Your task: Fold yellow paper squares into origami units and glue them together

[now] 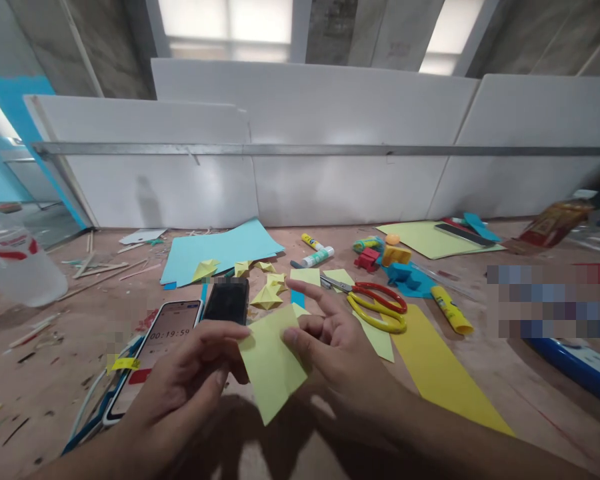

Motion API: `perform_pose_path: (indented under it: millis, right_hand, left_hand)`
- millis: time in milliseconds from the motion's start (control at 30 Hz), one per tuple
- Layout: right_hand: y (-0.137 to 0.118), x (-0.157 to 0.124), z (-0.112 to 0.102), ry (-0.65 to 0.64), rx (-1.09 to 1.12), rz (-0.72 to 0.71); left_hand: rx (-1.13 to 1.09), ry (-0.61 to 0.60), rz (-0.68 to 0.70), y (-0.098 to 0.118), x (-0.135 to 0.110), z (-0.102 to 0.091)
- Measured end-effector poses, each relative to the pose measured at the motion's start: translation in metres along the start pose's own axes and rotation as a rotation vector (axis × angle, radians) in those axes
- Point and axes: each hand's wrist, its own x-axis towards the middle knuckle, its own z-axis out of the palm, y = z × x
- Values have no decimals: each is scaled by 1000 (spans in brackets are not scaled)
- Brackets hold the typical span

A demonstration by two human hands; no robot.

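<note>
A square of pale yellow paper (270, 367) with faint creases is held up between my two hands. My right hand (335, 340) pinches its right side with the thumb on the front, and the index finger points out past it. At the paper's left corner, the fingertips of my left hand (195, 373) hold the edge, its thumb apart below. Just beyond lie several folded yellow paper pieces (269, 293). Scissors (380, 303) with red and yellow handles rest to the right, over small yellow sheets.
On my left, a phone (167, 343) shows a timer beside a dark phone (227, 300). Blue sheets (220, 250), glue sticks (319, 257), a yellow glue tube (451, 310) and a yellow strip (440, 367) lie around. A plastic cup (25, 267) stands far left; a bottle (555, 223) is far right.
</note>
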Motion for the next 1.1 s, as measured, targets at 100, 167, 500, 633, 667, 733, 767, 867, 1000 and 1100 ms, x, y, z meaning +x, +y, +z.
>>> perform_pose_path:
  millis: [100, 167, 500, 633, 667, 733, 767, 867, 1000, 1100]
  right_hand:
    - [-2, -1, -1, -24, -49, 5]
    - [-2, -1, 1, -43, -79, -1]
    - [3, -6, -1, -76, -322, -191]
    - [3, -8, -4, -125, -494, -320]
    - [3, -7, -4, -138, -504, -364]
    - [2, -6, -2, -160, -494, -421]
    - [2, -5, -2, -158, -485, -434]
    - [2, -3, 0, -115, -475, -426]
    - [2, -2, 0, -61, -451, -345]
    - [4, 0, 0, -37, -377, -305]
  left_hand:
    - [136, -122, 133, 2, 1, -5]
    - [169, -161, 187, 7, 2, -3]
    - [300, 207, 92, 11, 5, 5]
    - [234, 264, -60, 10, 0, 9]
    - [196, 263, -84, 11, -1, 11]
    - [108, 282, -136, 13, -4, 14]
    - [69, 295, -153, 14, -5, 15]
    - [49, 274, -121, 16, -4, 14]
    - [154, 208, -62, 15, 0, 10]
    - [147, 163, -61, 15, 1, 11]
